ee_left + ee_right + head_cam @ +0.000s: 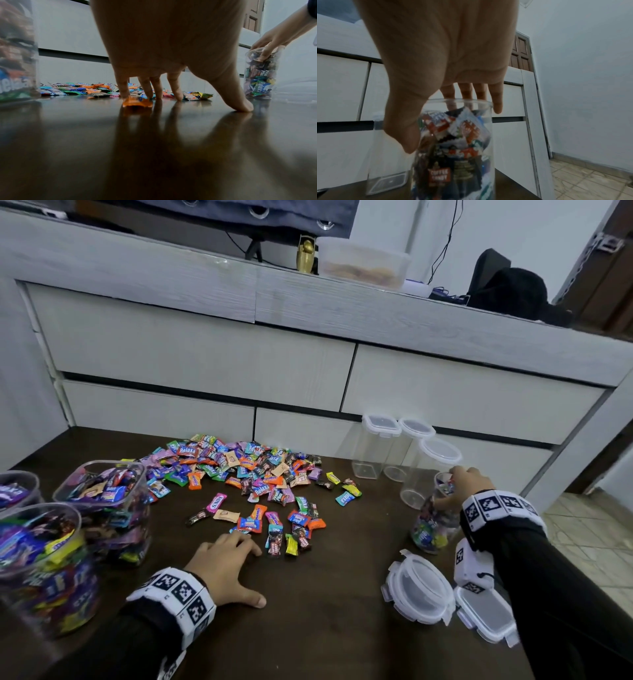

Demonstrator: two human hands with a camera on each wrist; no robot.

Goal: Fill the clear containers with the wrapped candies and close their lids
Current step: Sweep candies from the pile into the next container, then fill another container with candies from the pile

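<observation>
I see bare table (325,611) between my hands, open from the near edge up to the candy pile (246,470). Filled jars (102,505) wall the left; loose lids (419,589) and empty jars (404,453) crowd the right.

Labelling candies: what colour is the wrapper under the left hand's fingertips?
Orange, with a bit of blue print: candy under the left hand. Clearest in the left wrist view.
</observation>
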